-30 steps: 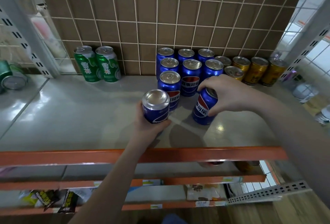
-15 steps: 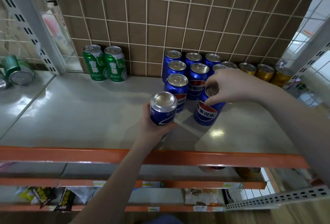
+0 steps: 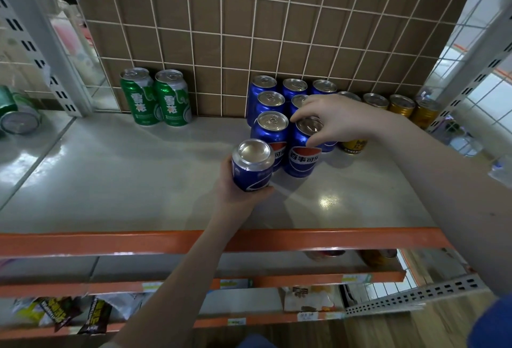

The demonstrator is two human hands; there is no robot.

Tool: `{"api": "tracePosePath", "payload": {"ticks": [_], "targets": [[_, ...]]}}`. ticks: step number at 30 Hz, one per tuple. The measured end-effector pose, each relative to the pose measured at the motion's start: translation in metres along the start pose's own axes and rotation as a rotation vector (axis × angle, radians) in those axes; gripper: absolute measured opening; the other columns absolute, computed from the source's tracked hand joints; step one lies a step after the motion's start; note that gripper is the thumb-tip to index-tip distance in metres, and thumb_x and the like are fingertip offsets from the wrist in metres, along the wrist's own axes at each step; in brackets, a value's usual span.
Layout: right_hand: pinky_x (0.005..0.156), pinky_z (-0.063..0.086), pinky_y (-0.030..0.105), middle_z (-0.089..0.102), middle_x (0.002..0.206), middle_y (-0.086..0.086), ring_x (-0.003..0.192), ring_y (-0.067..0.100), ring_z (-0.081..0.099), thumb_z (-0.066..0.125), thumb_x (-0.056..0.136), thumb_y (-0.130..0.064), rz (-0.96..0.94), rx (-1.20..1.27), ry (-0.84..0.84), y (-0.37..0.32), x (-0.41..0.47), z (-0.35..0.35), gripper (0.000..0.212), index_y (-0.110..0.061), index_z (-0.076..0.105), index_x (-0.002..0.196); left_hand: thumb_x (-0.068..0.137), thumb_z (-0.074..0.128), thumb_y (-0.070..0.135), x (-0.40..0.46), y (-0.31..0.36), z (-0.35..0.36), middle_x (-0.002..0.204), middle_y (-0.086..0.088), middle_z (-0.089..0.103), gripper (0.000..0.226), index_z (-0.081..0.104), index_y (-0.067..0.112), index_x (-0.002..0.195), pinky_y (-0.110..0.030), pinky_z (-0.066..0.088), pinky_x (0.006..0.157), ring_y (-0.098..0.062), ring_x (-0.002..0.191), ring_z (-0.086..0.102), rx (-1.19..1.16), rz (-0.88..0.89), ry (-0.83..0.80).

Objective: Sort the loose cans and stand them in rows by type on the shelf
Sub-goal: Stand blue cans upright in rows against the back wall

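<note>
My left hand (image 3: 235,195) grips a blue cola can (image 3: 250,166) from below and holds it upside down just above the grey shelf (image 3: 138,181). My right hand (image 3: 340,121) pinches the top rim of another blue can (image 3: 303,153), which stands upright in the front of the blue rows. Several more blue cans (image 3: 270,101) stand behind in rows against the back grid. Two green cans (image 3: 155,97) stand at the back left. Several gold cans (image 3: 401,105) stand at the back right, partly hidden by my right arm.
An orange rail (image 3: 110,242) edges the shelf front. White slotted uprights (image 3: 47,43) flank both sides. A green can (image 3: 13,115) lies on its side on the neighbouring shelf at far left. Lower shelves hold snack packets (image 3: 69,314).
My right hand has slid its blue can back and left until it stands beside the front can of the blue rows. My left hand kept its can nearly still.
</note>
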State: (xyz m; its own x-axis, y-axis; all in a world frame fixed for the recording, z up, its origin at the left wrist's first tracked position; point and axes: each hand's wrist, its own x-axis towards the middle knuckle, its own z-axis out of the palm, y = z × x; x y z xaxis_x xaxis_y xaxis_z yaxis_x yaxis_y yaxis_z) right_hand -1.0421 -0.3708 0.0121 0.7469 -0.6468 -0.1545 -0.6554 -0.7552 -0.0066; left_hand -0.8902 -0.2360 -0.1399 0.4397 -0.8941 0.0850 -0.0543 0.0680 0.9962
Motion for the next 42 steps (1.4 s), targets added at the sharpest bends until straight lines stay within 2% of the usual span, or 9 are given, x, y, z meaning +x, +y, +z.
{"api": "tracePosePath", "payload": {"ticks": [4, 8, 10, 17, 23, 29, 33, 37, 42], "targets": [[0.101, 0.037, 0.034, 0.045, 0.140, -0.002, 0.128, 0.016, 0.040, 0.069, 0.082, -0.033, 0.065, 0.067, 0.081, -0.002, -0.015, 0.008, 0.064, -0.027, 0.041, 0.139, 0.048, 0.089, 0.012, -0.005, 0.005, 0.000, 0.101, 0.018, 0.061, 0.073, 0.048, 0.039, 0.102, -0.020, 0.049, 0.076, 0.007, 0.091, 0.060, 0.047, 0.053, -0.004], [0.101, 0.033, 0.030, 0.046, 0.141, 0.000, 0.130, 0.016, 0.039, 0.063, 0.087, -0.035, 0.220, 0.177, 0.360, 0.000, -0.052, 0.032, 0.056, -0.023, 0.043, 0.139, 0.047, 0.081, 0.037, -0.013, 0.008, -0.004, 0.109, 0.012, 0.061, 0.070, 0.050, 0.041, 0.109, -0.039, 0.052, 0.085, -0.009, 0.102, 0.060, 0.185, 0.185, -0.064], [0.096, 0.034, 0.027, 0.050, 0.136, 0.003, 0.125, 0.018, 0.044, 0.060, 0.090, -0.032, 0.302, 0.204, 0.451, 0.008, -0.071, 0.055, 0.050, -0.020, 0.046, 0.136, 0.051, 0.082, 0.039, -0.016, 0.008, -0.002, 0.115, 0.008, 0.060, 0.075, 0.050, 0.032, 0.118, -0.045, 0.050, 0.089, -0.016, 0.107, 0.057, 0.299, 0.253, -0.112], [0.098, 0.034, 0.040, 0.053, 0.130, 0.012, 0.120, 0.032, 0.046, 0.053, 0.093, -0.037, 0.581, 0.235, 0.331, 0.057, -0.117, 0.143, 0.045, -0.015, 0.050, 0.133, 0.047, 0.090, 0.022, -0.034, 0.038, 0.031, 0.114, -0.003, 0.060, 0.088, 0.053, 0.018, 0.126, -0.027, 0.035, 0.080, -0.025, 0.103, 0.054, 0.762, 0.394, -0.169], [0.097, 0.036, 0.039, 0.052, 0.130, 0.010, 0.120, 0.030, 0.045, 0.052, 0.093, -0.037, 0.527, 0.272, 0.308, 0.085, -0.135, 0.164, 0.043, -0.016, 0.051, 0.131, 0.056, 0.081, 0.046, -0.038, 0.079, 0.075, 0.114, 0.003, 0.061, 0.079, 0.048, 0.025, 0.125, -0.033, 0.040, 0.081, -0.023, 0.104, 0.056, 1.185, 0.447, -0.266], [0.089, 0.041, 0.039, 0.055, 0.118, 0.011, 0.111, 0.030, 0.048, 0.055, 0.090, -0.035, 0.436, 0.312, 0.337, 0.106, -0.144, 0.164, 0.035, -0.013, 0.058, 0.117, 0.063, 0.071, 0.059, -0.019, 0.122, 0.122, 0.106, 0.010, 0.059, 0.066, 0.045, 0.034, 0.118, -0.029, 0.044, 0.077, -0.012, 0.091, 0.055, 1.453, 0.378, -0.552], [0.080, 0.043, 0.038, 0.057, 0.099, 0.011, 0.097, 0.031, 0.052, 0.059, 0.085, -0.032, 0.399, 0.255, 0.372, 0.108, -0.142, 0.170, 0.026, -0.011, 0.062, 0.100, 0.066, 0.073, 0.055, 0.003, 0.136, 0.153, 0.105, 0.008, 0.054, 0.060, 0.044, 0.033, 0.114, -0.033, 0.049, 0.071, -0.015, 0.090, 0.053, 1.578, 0.342, -0.683], [0.089, 0.039, 0.036, 0.053, 0.107, 0.007, 0.104, 0.026, 0.047, 0.049, 0.091, -0.038, 0.384, 0.233, 0.375, 0.107, -0.141, 0.170, 0.029, -0.015, 0.057, 0.107, 0.070, 0.073, 0.052, 0.027, 0.136, 0.166, 0.110, 0.007, 0.053, 0.058, 0.045, 0.032, 0.115, -0.031, 0.046, 0.071, -0.015, 0.096, 0.052, 1.610, 0.392, -0.797], [0.087, 0.043, 0.036, 0.054, 0.106, 0.008, 0.103, 0.026, 0.048, 0.045, 0.093, -0.038, 0.390, 0.208, 0.383, 0.104, -0.136, 0.170, 0.031, -0.013, 0.057, 0.108, 0.078, 0.070, 0.045, 0.051, 0.136, 0.177, 0.117, 0.005, 0.044, 0.055, 0.044, 0.030, 0.125, -0.025, 0.037, 0.074, -0.011, 0.097, 0.042, 1.583, 0.389, -0.885]]}}
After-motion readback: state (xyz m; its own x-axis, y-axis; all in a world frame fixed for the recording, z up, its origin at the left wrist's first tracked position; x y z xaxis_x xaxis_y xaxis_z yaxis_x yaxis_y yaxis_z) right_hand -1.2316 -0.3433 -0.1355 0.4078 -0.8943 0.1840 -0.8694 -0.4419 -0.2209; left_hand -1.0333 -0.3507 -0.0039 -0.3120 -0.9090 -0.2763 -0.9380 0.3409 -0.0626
